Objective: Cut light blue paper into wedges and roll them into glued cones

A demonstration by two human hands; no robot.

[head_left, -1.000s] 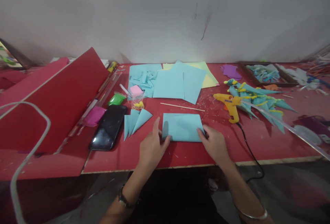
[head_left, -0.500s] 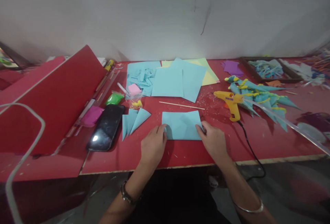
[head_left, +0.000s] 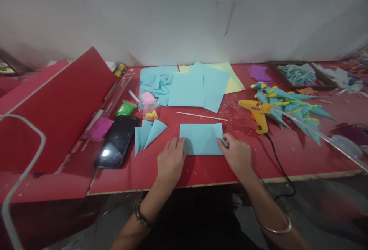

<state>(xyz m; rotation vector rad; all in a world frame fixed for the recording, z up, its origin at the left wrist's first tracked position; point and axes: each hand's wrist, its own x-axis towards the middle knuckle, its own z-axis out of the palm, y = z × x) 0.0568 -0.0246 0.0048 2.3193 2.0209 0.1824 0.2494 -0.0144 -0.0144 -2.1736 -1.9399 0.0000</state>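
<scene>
A folded light blue paper (head_left: 202,138) lies flat on the red table (head_left: 212,173), near its front edge. My left hand (head_left: 171,160) holds the paper's left end, its fingers closed at the lower left corner. At the right end my right hand (head_left: 237,154) pinches the paper between thumb and fingers. Just beyond the paper lies a thin wooden stick (head_left: 202,116). Several blue paper cones (head_left: 149,133) rest to the left of my left hand.
Left of the cones lies a black phone (head_left: 116,142). A yellow glue gun (head_left: 258,114) with a black cable is to the right, beside blue cones with yellow trim (head_left: 290,108). Blue sheets (head_left: 186,91) lie behind, and a red board (head_left: 66,108) leans at left.
The view has shifted slightly. Both hands remain at the two ends of the folded paper, with little visible movement.
</scene>
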